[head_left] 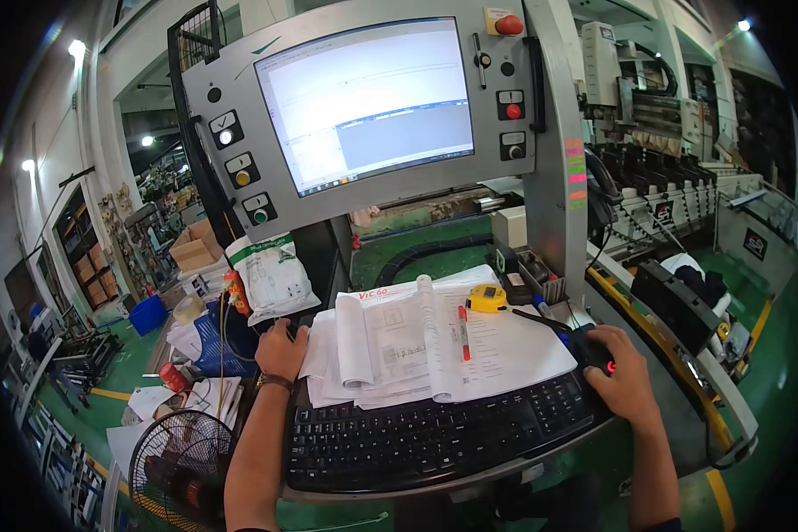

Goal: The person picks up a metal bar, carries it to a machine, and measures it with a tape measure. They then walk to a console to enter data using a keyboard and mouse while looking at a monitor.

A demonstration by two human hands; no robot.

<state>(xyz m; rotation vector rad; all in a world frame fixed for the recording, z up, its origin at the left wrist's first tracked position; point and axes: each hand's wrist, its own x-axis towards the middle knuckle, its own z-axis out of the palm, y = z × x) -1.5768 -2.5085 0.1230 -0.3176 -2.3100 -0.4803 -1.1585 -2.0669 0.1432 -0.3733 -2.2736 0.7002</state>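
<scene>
My right hand (623, 377) is curved over a black computer mouse (591, 346) with a red glow at its side. To the left, my left hand (281, 353) rests at the desk's edge beside the papers. Its fingers are curled around something dark that I cannot make out. Between my hands lies a stack of printed sheets (514, 355) with curled pages, overlapping the top of a black keyboard (434, 434). A red pen (464, 333) and a yellow tape measure (486, 299) lie on the sheets.
Above the desk stands a control panel with a lit monitor (368, 97), buttons and a red emergency stop (509, 25). A white plastic packet (272, 277) leans at the left, above a black fan (182, 470). Machinery (656, 195) stands at the right.
</scene>
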